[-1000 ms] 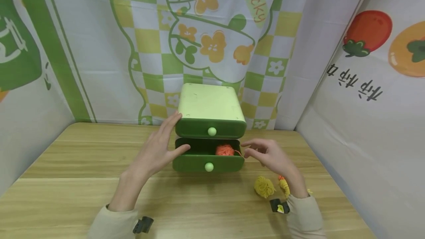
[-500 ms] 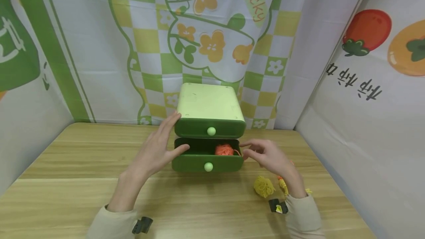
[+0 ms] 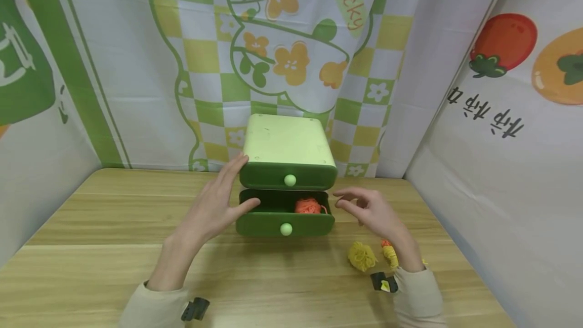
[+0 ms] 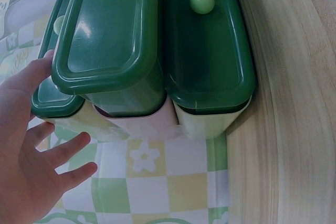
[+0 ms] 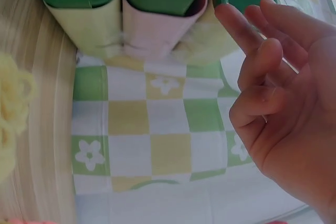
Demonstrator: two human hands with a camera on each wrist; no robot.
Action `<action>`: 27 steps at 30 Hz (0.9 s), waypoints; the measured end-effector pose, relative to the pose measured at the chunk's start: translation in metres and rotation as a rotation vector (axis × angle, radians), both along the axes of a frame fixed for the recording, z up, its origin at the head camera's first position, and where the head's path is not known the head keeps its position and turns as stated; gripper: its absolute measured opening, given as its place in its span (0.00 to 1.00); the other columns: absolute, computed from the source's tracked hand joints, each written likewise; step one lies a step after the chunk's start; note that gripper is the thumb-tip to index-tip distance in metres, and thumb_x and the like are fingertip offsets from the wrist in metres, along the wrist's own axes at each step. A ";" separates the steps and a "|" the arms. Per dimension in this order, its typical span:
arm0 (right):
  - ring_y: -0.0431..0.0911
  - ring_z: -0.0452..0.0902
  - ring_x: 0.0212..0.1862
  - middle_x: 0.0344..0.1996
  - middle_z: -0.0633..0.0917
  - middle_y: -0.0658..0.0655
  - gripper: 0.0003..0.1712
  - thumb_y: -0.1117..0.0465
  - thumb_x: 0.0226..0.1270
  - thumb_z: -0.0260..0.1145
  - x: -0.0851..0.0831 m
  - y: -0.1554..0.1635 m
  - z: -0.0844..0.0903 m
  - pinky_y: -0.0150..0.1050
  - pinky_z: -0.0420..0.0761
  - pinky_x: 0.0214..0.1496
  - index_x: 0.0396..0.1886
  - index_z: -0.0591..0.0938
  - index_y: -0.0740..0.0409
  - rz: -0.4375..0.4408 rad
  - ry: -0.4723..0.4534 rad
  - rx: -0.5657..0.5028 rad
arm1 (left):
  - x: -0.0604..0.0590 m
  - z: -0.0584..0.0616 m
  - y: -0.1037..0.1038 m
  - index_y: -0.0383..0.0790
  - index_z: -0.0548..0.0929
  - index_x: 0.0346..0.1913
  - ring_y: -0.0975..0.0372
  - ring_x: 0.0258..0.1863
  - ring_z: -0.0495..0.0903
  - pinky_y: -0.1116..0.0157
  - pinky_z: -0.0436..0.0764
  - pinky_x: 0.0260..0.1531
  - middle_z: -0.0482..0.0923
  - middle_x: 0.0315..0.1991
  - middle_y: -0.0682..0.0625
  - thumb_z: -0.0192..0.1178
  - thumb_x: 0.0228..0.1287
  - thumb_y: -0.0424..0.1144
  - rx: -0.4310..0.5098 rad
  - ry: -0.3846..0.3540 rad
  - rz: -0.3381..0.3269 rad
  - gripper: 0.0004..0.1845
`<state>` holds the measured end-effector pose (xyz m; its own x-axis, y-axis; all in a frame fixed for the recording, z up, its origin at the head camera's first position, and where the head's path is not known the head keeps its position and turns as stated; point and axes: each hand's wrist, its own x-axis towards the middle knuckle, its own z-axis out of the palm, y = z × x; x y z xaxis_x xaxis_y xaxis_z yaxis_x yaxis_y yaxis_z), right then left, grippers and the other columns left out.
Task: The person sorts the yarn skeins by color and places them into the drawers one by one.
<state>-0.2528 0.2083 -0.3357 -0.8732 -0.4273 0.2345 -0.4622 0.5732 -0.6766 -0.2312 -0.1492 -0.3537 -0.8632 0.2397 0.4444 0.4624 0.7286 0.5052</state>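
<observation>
Both hands hung open, the left hand (image 3: 214,206) steadying the small green plastic two-drawer cabinet (image 3: 287,146) on the desk (image 3: 91,247) while the right hand (image 3: 371,211) hovered beside its open lower drawer (image 3: 284,222) holding an orange yarn ball (image 3: 308,206), so bracing firmly looked wise.

One drawer unit (image 3: 286,146) with two drawers: upper (image 3: 288,175), lower (image 3: 284,223). Two knobs (image 3: 289,180). Yarn balls: three, namely one orange (image 3: 308,205), one yellow (image 3: 362,256), one small orange-and-yellow (image 3: 389,253). Two hands: left (image 3: 214,206), right (image 3: 371,212).
</observation>
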 end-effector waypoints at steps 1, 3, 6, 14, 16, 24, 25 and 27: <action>0.40 0.69 0.18 0.43 0.89 0.54 0.16 0.53 0.73 0.63 0.000 0.002 0.000 0.34 0.73 0.18 0.56 0.84 0.51 -0.010 0.003 0.000 | 0.000 0.000 0.000 0.57 0.44 0.80 0.47 0.77 0.54 0.32 0.58 0.68 0.47 0.80 0.48 0.64 0.65 0.58 0.000 -0.002 0.000 0.50; 0.40 0.68 0.17 0.44 0.89 0.55 0.17 0.53 0.73 0.63 -0.001 0.007 0.001 0.33 0.72 0.18 0.57 0.84 0.51 -0.033 0.013 0.009 | 0.001 0.001 0.000 0.58 0.44 0.80 0.47 0.77 0.54 0.32 0.58 0.68 0.47 0.81 0.48 0.64 0.65 0.58 0.000 -0.007 0.001 0.50; 0.40 0.68 0.17 0.44 0.89 0.55 0.17 0.52 0.73 0.63 -0.002 0.014 0.002 0.34 0.71 0.18 0.57 0.83 0.51 -0.068 0.032 0.035 | 0.001 0.001 0.000 0.58 0.44 0.80 0.46 0.77 0.54 0.32 0.58 0.67 0.47 0.81 0.48 0.64 0.65 0.57 0.001 -0.012 0.003 0.50; 0.42 0.70 0.17 0.45 0.88 0.54 0.19 0.50 0.72 0.63 -0.003 0.023 0.002 0.35 0.72 0.18 0.58 0.83 0.51 -0.129 0.065 0.102 | 0.002 0.001 -0.001 0.58 0.44 0.80 0.46 0.77 0.54 0.32 0.58 0.67 0.47 0.81 0.48 0.63 0.65 0.59 -0.003 -0.009 0.007 0.50; 0.42 0.70 0.18 0.46 0.88 0.55 0.19 0.50 0.73 0.63 -0.003 0.025 0.002 0.35 0.73 0.19 0.58 0.83 0.51 -0.140 0.066 0.123 | 0.002 0.001 -0.001 0.58 0.44 0.80 0.46 0.77 0.54 0.32 0.59 0.67 0.47 0.81 0.48 0.62 0.65 0.60 -0.004 -0.009 0.007 0.50; 0.40 0.70 0.19 0.48 0.87 0.57 0.21 0.49 0.73 0.63 -0.007 0.035 -0.001 0.35 0.75 0.20 0.59 0.82 0.52 -0.184 0.055 0.171 | 0.001 0.001 0.000 0.58 0.43 0.80 0.46 0.77 0.54 0.32 0.59 0.67 0.47 0.81 0.49 0.64 0.65 0.58 -0.001 -0.008 0.002 0.50; 0.41 0.70 0.19 0.48 0.87 0.57 0.21 0.49 0.73 0.63 -0.007 0.036 -0.002 0.35 0.75 0.20 0.59 0.82 0.52 -0.189 0.051 0.175 | 0.001 0.001 0.000 0.58 0.43 0.80 0.46 0.77 0.54 0.32 0.59 0.67 0.47 0.81 0.49 0.63 0.65 0.59 -0.002 -0.006 0.002 0.50; 0.43 0.72 0.19 0.49 0.87 0.57 0.21 0.49 0.72 0.63 -0.008 0.040 -0.003 0.35 0.75 0.20 0.59 0.82 0.52 -0.199 0.043 0.178 | 0.000 0.000 0.001 0.58 0.43 0.80 0.47 0.77 0.54 0.32 0.59 0.67 0.47 0.81 0.49 0.63 0.65 0.60 -0.003 -0.002 0.002 0.50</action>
<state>-0.2611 0.2478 -0.3389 -0.9349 -0.2865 0.2096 -0.3549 0.7638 -0.5391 -0.2309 -0.1487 -0.3532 -0.8645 0.2398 0.4416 0.4601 0.7311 0.5037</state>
